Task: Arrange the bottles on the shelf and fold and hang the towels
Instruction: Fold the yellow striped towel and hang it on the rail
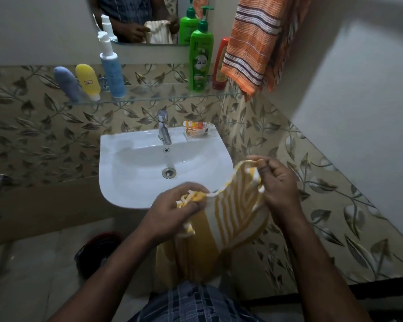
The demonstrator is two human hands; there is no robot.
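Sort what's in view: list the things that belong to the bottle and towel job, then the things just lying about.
Job: yellow striped towel held by left hand and right hand; orange striped towel, hanging; green bottle; red bottle; white pump bottle; yellow tube; grey tube; glass shelf.

Lying about: small boxes on the sink; tap.

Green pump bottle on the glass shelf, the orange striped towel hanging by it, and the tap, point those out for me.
Green pump bottle [201, 63]: head view, on its label.
Orange striped towel [251, 45]: head view, middle of the hanging cloth.
Tap [163, 129]: head view, on the metal body.
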